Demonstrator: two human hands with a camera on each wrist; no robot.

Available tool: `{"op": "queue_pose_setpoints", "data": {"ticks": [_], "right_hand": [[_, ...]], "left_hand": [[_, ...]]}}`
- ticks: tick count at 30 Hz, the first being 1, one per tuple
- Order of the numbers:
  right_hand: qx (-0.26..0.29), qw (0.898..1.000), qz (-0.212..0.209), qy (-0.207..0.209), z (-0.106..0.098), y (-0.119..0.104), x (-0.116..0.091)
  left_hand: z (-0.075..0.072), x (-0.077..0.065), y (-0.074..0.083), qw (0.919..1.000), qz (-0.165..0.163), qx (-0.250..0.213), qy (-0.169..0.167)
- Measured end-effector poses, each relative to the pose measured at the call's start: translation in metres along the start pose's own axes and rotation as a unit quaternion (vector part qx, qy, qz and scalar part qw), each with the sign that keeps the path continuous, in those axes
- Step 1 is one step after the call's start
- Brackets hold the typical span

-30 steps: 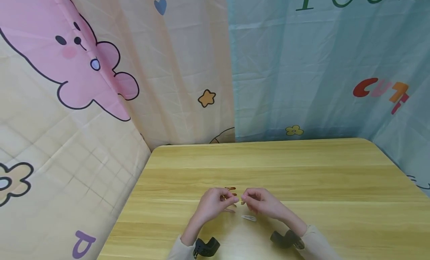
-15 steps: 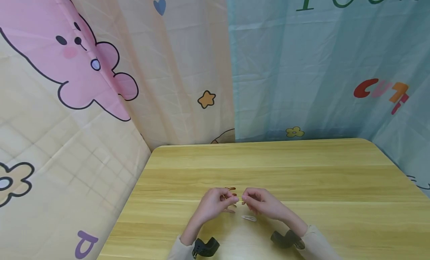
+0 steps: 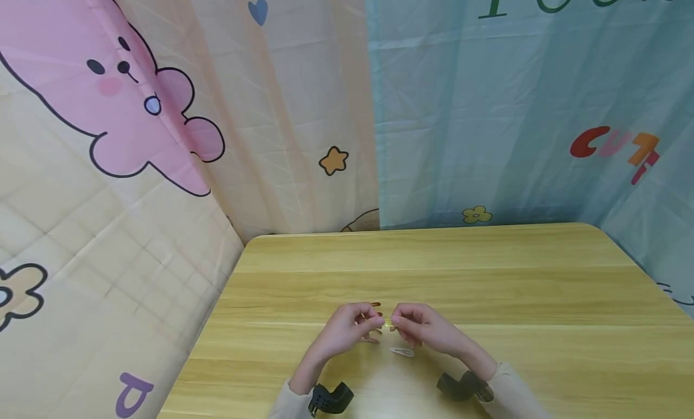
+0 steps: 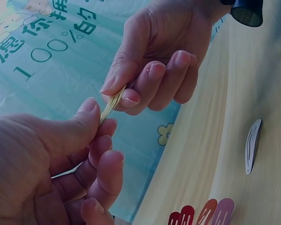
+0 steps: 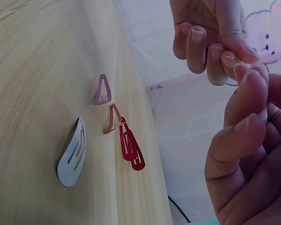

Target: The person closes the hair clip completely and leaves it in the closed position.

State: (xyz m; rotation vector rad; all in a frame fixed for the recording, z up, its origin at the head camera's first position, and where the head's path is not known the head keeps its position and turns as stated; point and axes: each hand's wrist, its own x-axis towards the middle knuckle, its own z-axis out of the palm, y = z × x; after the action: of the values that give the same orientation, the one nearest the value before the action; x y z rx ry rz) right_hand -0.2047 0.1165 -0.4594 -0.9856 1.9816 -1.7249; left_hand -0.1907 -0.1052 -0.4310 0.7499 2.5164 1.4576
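Between my two hands is a small yellow snap hair clip (image 4: 111,104), pinched at both ends. My left hand (image 3: 343,330) holds one end between thumb and forefinger; my right hand (image 3: 431,330) pinches the other the same way. Fingertips cover much of the clip. Below the hands, a white hair clip (image 3: 402,351) lies on the table. Beyond it in the right wrist view, a purple clip (image 5: 103,101), an orange clip (image 5: 107,127) and two overlapping red clips (image 5: 126,151) lie in a row, partly behind my left hand in the head view.
The wooden table (image 3: 488,274) extends past both hands to its back edge. Printed curtains (image 3: 293,106) hang behind it and along its left side. Black wrist cameras sit on the left wrist (image 3: 332,398) and the right wrist (image 3: 461,386).
More of the yellow hair clip shows between the fingertips now than a second ago. Both hands stay almost in place, and the clips on the table have not moved.
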Motion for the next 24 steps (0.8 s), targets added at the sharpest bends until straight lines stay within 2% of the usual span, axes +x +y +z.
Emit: {"op": "queue_pose_setpoints", "data": {"ticks": [15,21,24], "right_hand": [[0.022,1.000,0.010,-0.014,-0.0012,-0.0017,-0.0019],[0.027,0.999,0.014,-0.023,-0.0034,0.0025,-0.0017],[0.023,0.999,0.024,-0.017,-0.0031,0.0007,-0.0020]], "left_hand": [[-0.0005,0.0001,-0.0031,0.9997,0.014,-0.017,-0.010],[-0.0005,0.0009,-0.0052,0.9987,0.008,-0.048,-0.017],[-0.0001,0.0013,-0.0071,0.9986,0.003,-0.049,-0.016]]}}
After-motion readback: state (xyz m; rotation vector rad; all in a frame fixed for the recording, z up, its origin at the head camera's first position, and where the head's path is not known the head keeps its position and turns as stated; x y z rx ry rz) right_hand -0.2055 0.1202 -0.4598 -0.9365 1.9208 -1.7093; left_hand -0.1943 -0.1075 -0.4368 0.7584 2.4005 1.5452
